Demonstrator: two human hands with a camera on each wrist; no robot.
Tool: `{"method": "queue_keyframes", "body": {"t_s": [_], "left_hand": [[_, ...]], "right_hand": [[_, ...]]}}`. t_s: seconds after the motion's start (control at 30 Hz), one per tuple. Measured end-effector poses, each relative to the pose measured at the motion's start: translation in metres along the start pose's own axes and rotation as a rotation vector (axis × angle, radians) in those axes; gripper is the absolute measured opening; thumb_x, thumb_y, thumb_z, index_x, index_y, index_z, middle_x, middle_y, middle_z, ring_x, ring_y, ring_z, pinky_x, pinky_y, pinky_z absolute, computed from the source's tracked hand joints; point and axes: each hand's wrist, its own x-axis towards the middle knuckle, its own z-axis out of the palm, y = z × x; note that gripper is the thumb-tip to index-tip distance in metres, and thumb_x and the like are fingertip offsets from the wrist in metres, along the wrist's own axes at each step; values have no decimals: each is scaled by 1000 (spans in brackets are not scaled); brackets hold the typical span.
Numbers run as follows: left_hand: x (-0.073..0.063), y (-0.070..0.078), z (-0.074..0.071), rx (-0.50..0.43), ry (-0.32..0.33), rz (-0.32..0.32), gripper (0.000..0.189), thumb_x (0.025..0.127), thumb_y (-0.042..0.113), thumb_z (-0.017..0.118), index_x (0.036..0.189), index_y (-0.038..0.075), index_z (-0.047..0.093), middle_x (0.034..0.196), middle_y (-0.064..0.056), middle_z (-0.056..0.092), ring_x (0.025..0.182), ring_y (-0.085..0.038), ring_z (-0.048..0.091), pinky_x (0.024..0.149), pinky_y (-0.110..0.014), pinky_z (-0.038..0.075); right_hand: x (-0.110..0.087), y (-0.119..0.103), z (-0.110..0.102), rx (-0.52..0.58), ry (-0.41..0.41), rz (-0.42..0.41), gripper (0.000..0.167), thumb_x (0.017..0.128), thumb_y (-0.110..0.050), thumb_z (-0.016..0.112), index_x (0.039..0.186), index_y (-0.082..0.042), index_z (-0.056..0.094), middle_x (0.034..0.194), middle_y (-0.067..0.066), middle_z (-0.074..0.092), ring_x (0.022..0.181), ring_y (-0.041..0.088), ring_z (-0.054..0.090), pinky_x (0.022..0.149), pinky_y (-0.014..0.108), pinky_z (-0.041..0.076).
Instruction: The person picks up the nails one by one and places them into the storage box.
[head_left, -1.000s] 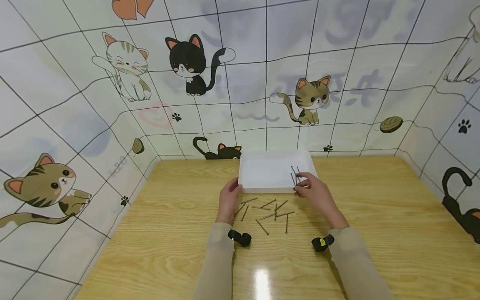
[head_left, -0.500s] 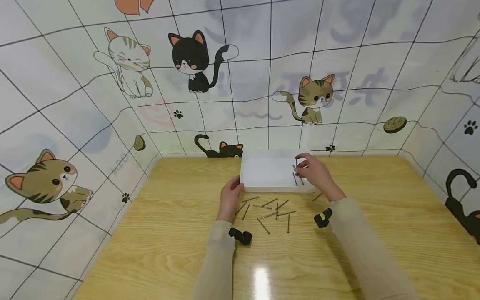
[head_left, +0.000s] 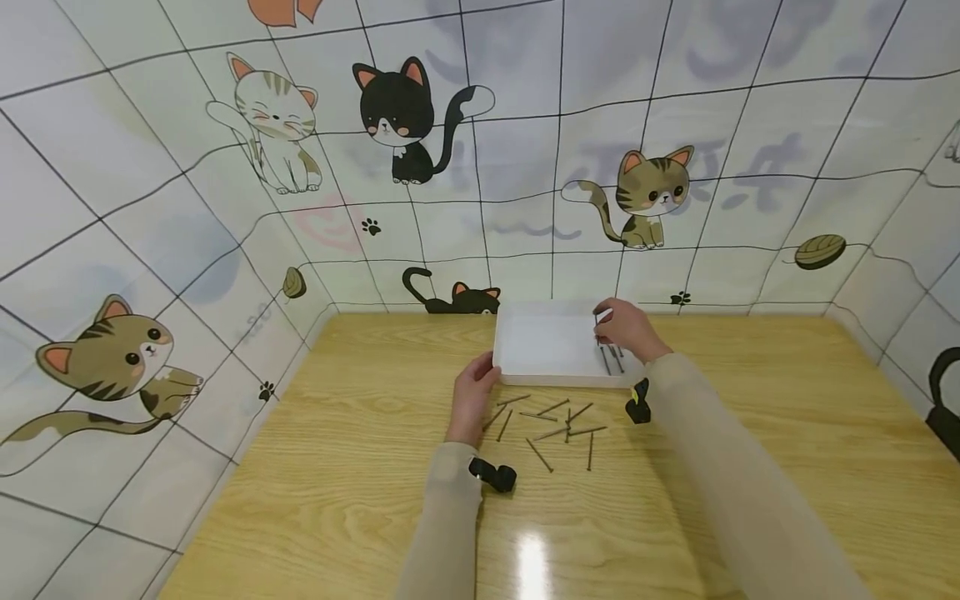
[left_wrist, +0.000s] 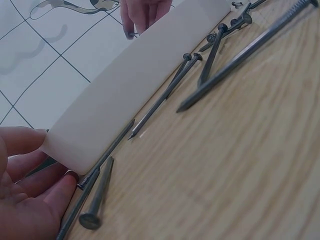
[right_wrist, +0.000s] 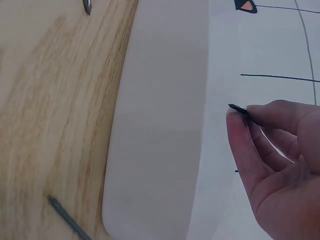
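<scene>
Nail (right_wrist: 238, 108) pinched btwn R hand (head_left: 630, 327) fingers, L hand (head_left: 472, 396) fingers gripping wht tray (head_left: 534, 342) corner, nails (head_left: 540, 456) on tbl (head_left: 352, 475)

white tray (head_left: 543, 346): flat | dark nails (head_left: 540, 456): scattered in front | nails inside (head_left: 605, 361): right end

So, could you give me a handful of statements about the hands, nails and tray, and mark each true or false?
1. The right hand pinches a nail over the tray. True.
2. The left hand is well clear of the tray. False: it grips a near corner.
3. Loose nails lie on the table. True.
4. The tray is black. False: it is white.
5. The nails lying inside are toward the tray's right side. True.
</scene>
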Motion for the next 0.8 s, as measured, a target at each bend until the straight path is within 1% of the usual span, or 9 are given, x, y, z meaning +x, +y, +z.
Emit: {"method": "queue_keyframes", "body": {"t_s": [0.13, 0.23, 0.33, 0.43, 0.5, 0.57, 0.63, 0.8], "left_hand": [[1, -1, 1, 0, 4, -12, 40, 89, 17, 56, 127, 9, 50, 124, -6, 52, 111, -15, 48, 94, -34, 37], [2, -3, 0, -1, 7, -22, 40, 88, 18, 56, 127, 10, 51, 124, -5, 52, 111, -14, 48, 94, -34, 37], [3, -3, -1, 3, 15, -23, 39, 88, 18, 56, 126, 11, 51, 123, -4, 53, 111, -13, 48, 95, -34, 36], [3, -4, 0, 15, 17, -25, 39, 88, 19, 57, 126, 12, 52, 122, -1, 54, 110, -12, 48, 94, -33, 37], [4, -4, 1, 19, 14, -27, 38, 88, 20, 57, 126, 13, 52, 121, 1, 54, 111, -12, 48, 94, -32, 37], [4, -4, 1, 20, 13, -31, 38, 88, 21, 57, 125, 14, 53, 121, 2, 54, 111, -11, 48, 94, -31, 37], [4, -3, 0, 13, 5, -34, 39, 88, 20, 57, 126, 13, 52, 122, 0, 53, 112, -13, 47, 95, -32, 36], [4, -2, -2, 19, 2, -33, 39, 89, 20, 56, 126, 13, 51, 123, -1, 53, 112, -13, 47, 95, -33, 36]], "right_hand": [[9, 2, 1, -69, -19, 32, 41, 86, -4, 51, 125, 5, 43, 100, 21, 58, 83, 31, 61, 73, 40, 49], [16, 6, 3, -136, -21, 50, 41, 85, -5, 50, 124, 5, 44, 92, 19, 62, 78, 28, 62, 66, 35, 48], [22, 12, 8, -180, -18, 49, 40, 85, -6, 50, 123, 4, 46, 82, 16, 64, 69, 25, 61, 58, 31, 45], [25, 17, 14, -225, 1, 24, 38, 83, -6, 50, 119, 6, 48, 74, 14, 63, 61, 22, 58, 53, 30, 42], [27, 21, 17, -261, 26, 5, 37, 82, -6, 50, 116, 7, 50, 76, 14, 63, 60, 21, 55, 52, 31, 41], [30, 25, 19, -292, 42, -11, 37, 80, -6, 50, 115, 8, 51, 79, 15, 63, 61, 22, 54, 54, 31, 41], [33, 29, 21, -311, 51, -14, 38, 80, -6, 50, 115, 8, 51, 82, 15, 63, 63, 24, 54, 56, 33, 42], [35, 28, 26, -335, 61, 13, 38, 81, -7, 50, 116, 8, 51, 99, 21, 60, 76, 29, 55, 65, 39, 45]]}}
